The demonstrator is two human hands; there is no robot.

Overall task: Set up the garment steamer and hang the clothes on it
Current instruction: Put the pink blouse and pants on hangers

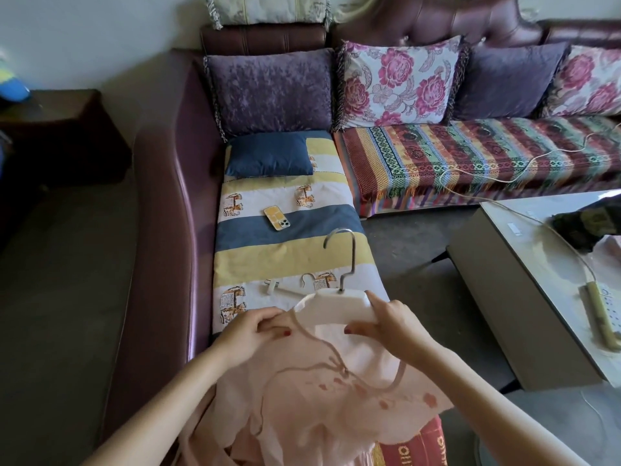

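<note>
A pale pink garment (322,391) with a thin neck strap hangs in front of me over the sofa's edge. A white hanger (339,306) with a metal hook (346,257) is partly inside its neckline. My left hand (250,331) pinches the garment's collar at the hanger's left end. My right hand (391,322) grips the hanger's right shoulder. A second white hanger (285,289) lies flat on the striped sofa cover (268,257) just beyond. The steamer itself is not in view.
A yellow phone (277,217) lies on the striped cover below a blue pillow (268,154). A grey coffee table (524,297) stands at right with a power strip (601,314), a white cord and a dark object. A red patterned bag (413,447) sits below the garment.
</note>
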